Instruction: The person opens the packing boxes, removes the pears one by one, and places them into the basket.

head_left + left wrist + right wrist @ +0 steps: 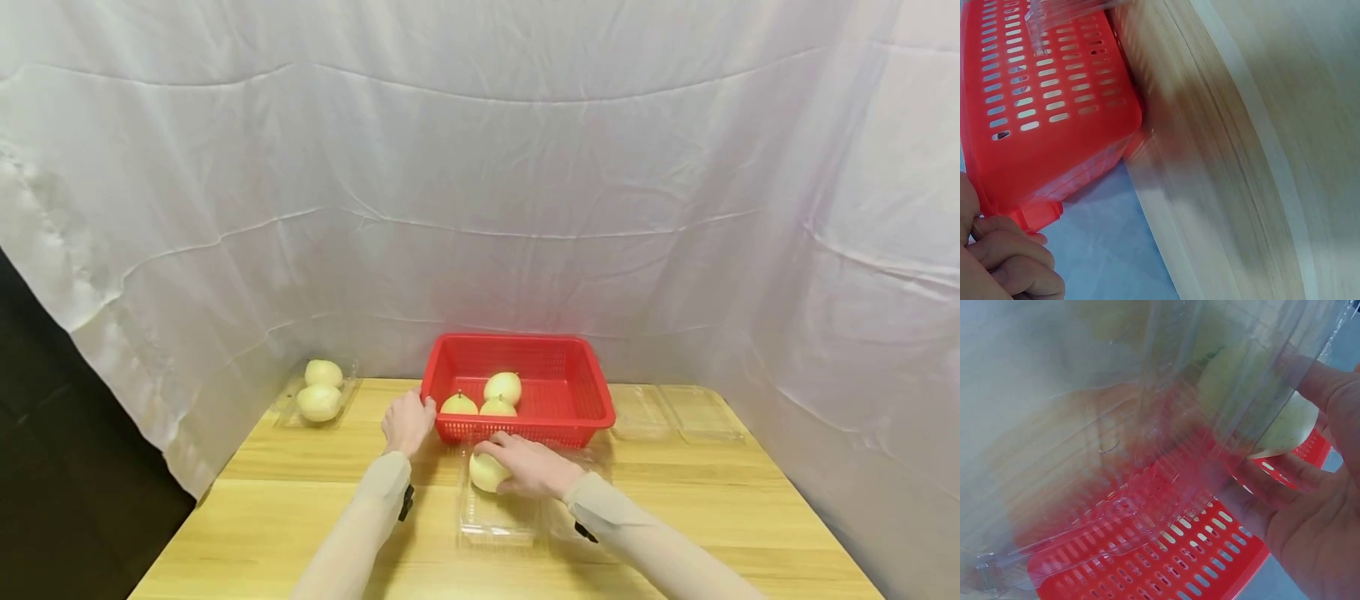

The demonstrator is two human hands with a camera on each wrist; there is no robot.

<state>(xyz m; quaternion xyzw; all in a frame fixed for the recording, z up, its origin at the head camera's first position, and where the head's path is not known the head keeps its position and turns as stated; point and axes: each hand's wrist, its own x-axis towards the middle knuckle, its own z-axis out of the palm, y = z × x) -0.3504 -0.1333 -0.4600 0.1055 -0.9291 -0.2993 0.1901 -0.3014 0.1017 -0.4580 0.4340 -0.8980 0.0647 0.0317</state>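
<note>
Two hands work at a red basket (558, 427) on a wooden table (315, 508). The left hand (408, 423) grips the basket's left rim, its fingers (1013, 253) bent tightly at the edge, presumably to steady the basket. The right hand (536, 468) holds a pale pear (487, 473), its fingers (1266, 481) curved and parted only to the fruit's width, a spread that seems suited to a smooth, round body. This pear is over the far part of a clear container (495, 535) just in front of the basket; whether it touches the base cannot be told. The container's nearness probably keeps the reach short. Three pears (502, 387) lie in the basket's near left part. At far left, two more pears (319, 402) occupy another clear container (349, 390); further clear trays (702, 413) lie right of the basket, apparently set aside from the working area.
</note>
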